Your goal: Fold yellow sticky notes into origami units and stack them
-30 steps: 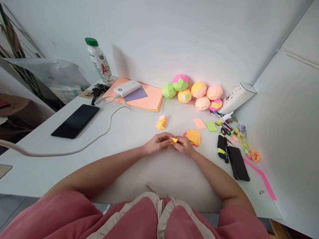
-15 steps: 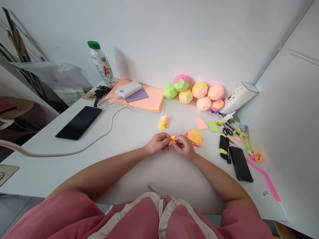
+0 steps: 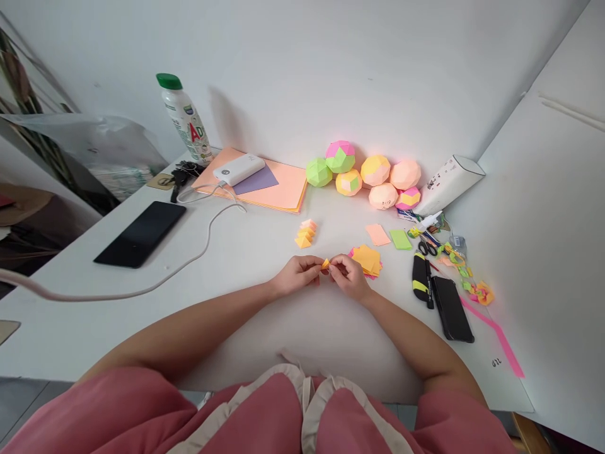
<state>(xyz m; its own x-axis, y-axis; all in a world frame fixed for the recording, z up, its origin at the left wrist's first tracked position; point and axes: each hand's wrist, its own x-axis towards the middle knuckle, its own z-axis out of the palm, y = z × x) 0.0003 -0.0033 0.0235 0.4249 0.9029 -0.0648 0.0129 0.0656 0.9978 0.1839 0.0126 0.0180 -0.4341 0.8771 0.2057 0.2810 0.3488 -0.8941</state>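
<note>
A small folded orange paper (image 3: 326,264) is pinched between my two hands near the table's front edge. My left hand (image 3: 299,273) grips its left side, and my right hand (image 3: 348,275) has its fingertips closed on the right side. Just right of my right hand lies a stack of orange squares (image 3: 367,260) with pink ones under it. Beyond my left hand, several folded orange and peach pieces (image 3: 306,233) sit in a row. Peach paper (image 3: 377,234) and green paper (image 3: 401,239) lie flat behind the stack.
Several paper balls (image 3: 375,170) rest against the wall. At the right are scissors (image 3: 428,248), a cutter (image 3: 420,276), a black phone (image 3: 452,309) and a pink strip (image 3: 496,328). Leftward are a tablet (image 3: 140,233), a power bank (image 3: 239,169) on paper sheets and a bottle (image 3: 185,120).
The orange paper is turned and shows a narrower shape between my fingers. My right fingertips are closer together around it. The whole view has shifted slightly, with the table items further left.
</note>
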